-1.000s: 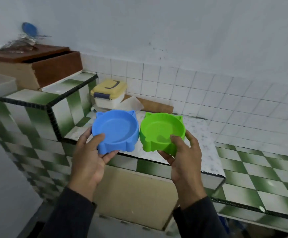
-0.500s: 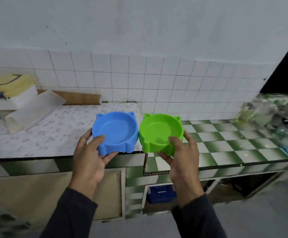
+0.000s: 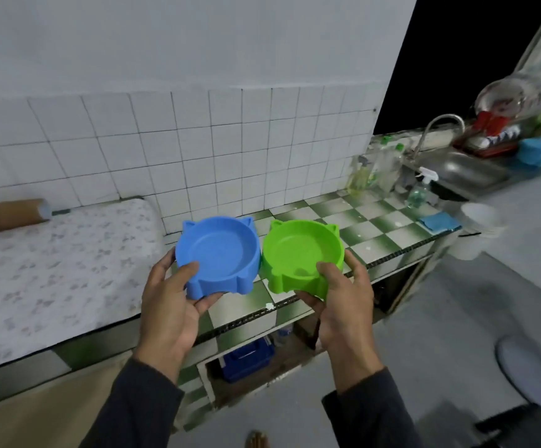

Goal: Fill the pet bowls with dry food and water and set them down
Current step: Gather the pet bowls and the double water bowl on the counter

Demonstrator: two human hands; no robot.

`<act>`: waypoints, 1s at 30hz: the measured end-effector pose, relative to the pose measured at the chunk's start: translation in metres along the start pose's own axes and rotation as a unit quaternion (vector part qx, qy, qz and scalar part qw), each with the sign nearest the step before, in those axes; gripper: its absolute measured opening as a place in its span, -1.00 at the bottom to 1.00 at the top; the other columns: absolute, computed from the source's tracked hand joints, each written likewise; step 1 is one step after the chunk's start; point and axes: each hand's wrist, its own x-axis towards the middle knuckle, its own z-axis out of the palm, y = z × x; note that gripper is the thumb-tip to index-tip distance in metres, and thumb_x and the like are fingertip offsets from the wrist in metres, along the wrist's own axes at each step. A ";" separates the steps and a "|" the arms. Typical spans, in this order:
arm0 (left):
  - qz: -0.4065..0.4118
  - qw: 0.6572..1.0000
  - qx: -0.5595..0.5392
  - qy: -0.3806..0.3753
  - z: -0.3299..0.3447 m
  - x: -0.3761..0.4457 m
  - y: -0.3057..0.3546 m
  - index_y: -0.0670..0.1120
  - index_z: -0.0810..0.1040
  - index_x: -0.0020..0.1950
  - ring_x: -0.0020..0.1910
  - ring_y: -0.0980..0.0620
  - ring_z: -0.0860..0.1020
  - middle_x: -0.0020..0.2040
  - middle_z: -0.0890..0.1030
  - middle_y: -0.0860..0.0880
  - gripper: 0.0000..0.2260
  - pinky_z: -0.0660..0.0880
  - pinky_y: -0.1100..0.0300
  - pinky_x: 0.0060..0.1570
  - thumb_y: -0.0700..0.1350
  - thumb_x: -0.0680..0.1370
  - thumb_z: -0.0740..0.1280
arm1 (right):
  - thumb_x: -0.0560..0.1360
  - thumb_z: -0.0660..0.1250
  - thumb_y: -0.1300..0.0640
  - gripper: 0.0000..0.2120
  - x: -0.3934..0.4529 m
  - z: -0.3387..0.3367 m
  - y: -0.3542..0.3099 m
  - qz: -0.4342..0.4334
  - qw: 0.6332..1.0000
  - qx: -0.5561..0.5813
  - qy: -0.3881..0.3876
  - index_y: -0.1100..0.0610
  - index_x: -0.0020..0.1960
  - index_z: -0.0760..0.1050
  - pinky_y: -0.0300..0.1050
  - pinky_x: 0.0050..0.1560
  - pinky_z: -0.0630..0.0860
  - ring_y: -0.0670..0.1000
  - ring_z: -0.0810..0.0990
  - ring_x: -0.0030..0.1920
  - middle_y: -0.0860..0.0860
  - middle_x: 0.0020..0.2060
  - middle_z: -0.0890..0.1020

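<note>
Gripping smooth plastic cat-eared bowls: left hand (image 3: 169, 305) blue bowl (image 3: 219, 253), right hand (image 3: 343, 302) green bowl (image 3: 303, 255).

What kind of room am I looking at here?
Most likely a home kitchen: a metal sink with a curved tap, dish-soap bottles beside it, and a green-checked tiled counter under a tiled wall.

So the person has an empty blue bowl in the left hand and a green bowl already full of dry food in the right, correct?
Not quite. The green bowl in the right hand is empty too; the head view shows only bare plastic inside it. The rest holds: the left hand holds the blue bowl, which is also empty.
</note>
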 end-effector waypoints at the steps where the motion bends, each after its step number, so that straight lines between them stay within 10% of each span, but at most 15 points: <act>1: -0.006 1.000 0.003 -0.007 0.009 0.007 -0.009 0.03 0.52 0.42 0.24 -0.17 0.63 0.33 0.59 -0.09 -0.56 0.67 -0.20 -0.04 -0.26 0.57 0.41 | 0.49 0.42 0.27 -0.55 0.010 -0.006 -0.002 -0.004 1.000 -0.001 0.008 -0.11 0.29 0.51 0.10 -0.25 0.67 0.17 0.68 0.02 0.07 0.13 0.59; 30: -0.045 0.999 0.011 0.019 0.214 0.214 -0.155 0.07 0.54 0.35 0.20 -0.18 0.65 0.26 0.61 -0.11 -0.56 0.66 -0.12 -0.15 -0.30 0.53 0.40 | 0.49 0.37 0.30 -0.51 0.325 -0.027 -0.058 0.046 0.997 -0.035 0.043 -0.15 0.30 0.46 0.05 -0.26 0.66 0.21 0.65 0.07 0.08 0.19 0.53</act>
